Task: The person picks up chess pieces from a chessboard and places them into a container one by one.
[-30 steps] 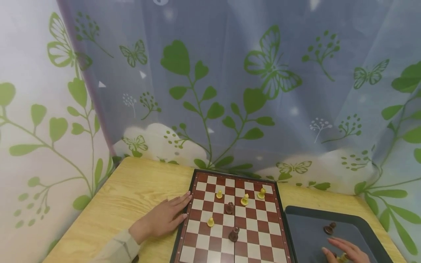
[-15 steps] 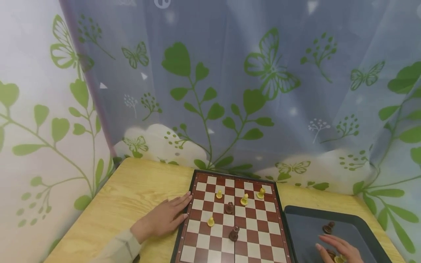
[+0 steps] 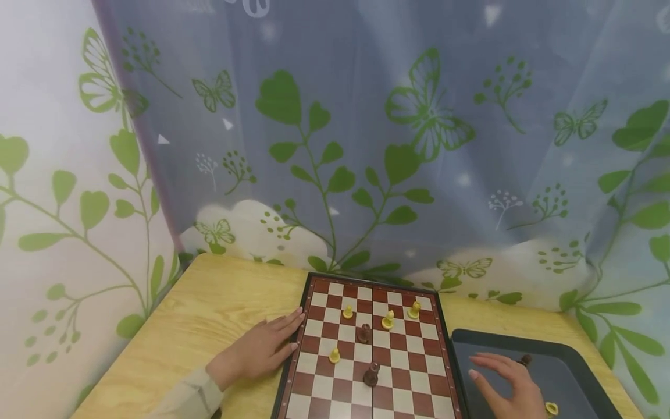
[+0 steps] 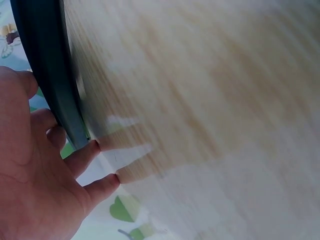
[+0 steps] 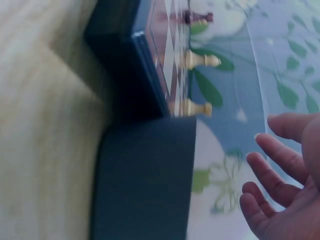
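Note:
My left hand lies beside the chessboard, fingers straight and touching its left edge. In the left wrist view its fingertips meet the wood and the board's dark side. Above the dark tray, to the board's right, is my right hand. Its fingers and thumb stand apart, and the right wrist view shows nothing between them. A brown chess piece, partly hidden by this hand, and a yellow chess piece are in the tray.
On the board stand a brown rook, another brown piece, and yellow pieces, among them a yellow pawn, a yellow knight and a yellow piece. A patterned curtain hangs behind the wooden table.
My right hand has moved left and slightly up over the tray, toward the board, uncovering the yellow piece and partly covering the brown one. The left hand has stayed at the board's edge.

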The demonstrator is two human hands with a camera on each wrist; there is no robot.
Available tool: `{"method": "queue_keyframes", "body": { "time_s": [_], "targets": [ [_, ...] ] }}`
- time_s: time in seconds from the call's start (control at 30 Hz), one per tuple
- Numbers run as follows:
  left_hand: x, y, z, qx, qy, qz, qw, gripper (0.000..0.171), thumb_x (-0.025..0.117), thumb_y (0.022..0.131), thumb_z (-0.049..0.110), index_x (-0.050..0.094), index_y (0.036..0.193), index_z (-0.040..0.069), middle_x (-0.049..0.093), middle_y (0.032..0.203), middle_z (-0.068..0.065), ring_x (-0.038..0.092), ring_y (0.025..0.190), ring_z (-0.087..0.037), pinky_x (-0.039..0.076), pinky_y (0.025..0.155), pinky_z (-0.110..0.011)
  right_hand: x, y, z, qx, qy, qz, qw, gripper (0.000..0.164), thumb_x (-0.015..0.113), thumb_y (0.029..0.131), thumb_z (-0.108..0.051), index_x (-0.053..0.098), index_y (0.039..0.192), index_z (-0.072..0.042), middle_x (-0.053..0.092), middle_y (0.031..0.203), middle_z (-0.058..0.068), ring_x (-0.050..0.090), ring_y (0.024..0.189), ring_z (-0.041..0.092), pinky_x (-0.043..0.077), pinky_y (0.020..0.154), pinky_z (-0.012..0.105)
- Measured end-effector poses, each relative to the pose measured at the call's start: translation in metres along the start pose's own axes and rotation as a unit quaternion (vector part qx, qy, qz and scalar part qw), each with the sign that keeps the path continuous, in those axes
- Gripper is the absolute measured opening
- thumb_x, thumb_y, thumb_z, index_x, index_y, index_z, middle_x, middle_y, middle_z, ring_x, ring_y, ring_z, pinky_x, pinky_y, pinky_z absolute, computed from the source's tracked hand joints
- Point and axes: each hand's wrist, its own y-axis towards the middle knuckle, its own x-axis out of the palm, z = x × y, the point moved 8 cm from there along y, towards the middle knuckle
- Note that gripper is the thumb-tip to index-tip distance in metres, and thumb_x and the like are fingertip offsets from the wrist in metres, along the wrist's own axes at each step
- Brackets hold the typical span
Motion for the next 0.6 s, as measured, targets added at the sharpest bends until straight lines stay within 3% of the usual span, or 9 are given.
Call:
{"method": "queue_keyframes", "body": {
  "time_s": [0.03,0.1,0.37,0.6],
  "targets": [
    [0.000,0.000,0.001,0.000,-0.001,0.000,1.0000,0.061,0.037,0.111,0.041,0.029,0.161,0.008,0.025,0.168,-0.008,0.040,0.146,-0.038,0.037,0.108,-0.071,0.004,0.003,-0.003,0.002,0.000,-0.024,1.000,0.023,0.077,0.091,-0.017,0.077,0.114,-0.012,0.072,0.117,0.010,0.064,0.109,0.027,0.052,0.088,0.057],
    [0.001,0.000,0.003,0.000,-0.001,0.001,1.0000,0.061,0.037,0.111,0.041,0.030,0.161,0.008,0.026,0.168,-0.008,0.040,0.146,-0.038,0.038,0.108,-0.070,0.011,0.010,-0.008,0.017,0.005,-0.064,0.998,0.025,0.075,0.094,-0.021,0.075,0.118,-0.014,0.069,0.124,0.012,0.058,0.115,0.040,0.049,0.093,0.061],
    [-0.001,-0.003,0.001,-0.003,0.007,0.003,1.0000,0.061,0.037,0.111,0.041,0.030,0.161,0.008,0.026,0.168,-0.008,0.042,0.145,-0.038,0.039,0.107,-0.070,0.033,0.056,-0.037,-0.025,0.057,-0.120,0.991,0.030,0.069,0.099,-0.027,0.070,0.126,-0.015,0.066,0.131,0.009,0.058,0.120,0.035,0.051,0.093,0.057],
    [-0.001,-0.003,0.002,0.004,0.004,0.004,1.0000,0.060,0.037,0.111,0.040,0.030,0.161,0.008,0.027,0.167,-0.009,0.043,0.144,-0.037,0.040,0.106,-0.070,0.051,0.094,-0.039,-0.057,0.056,-0.118,0.990,0.038,0.067,0.100,-0.021,0.065,0.133,-0.003,0.063,0.135,0.020,0.058,0.123,0.042,0.051,0.095,0.060]
  ]
}}
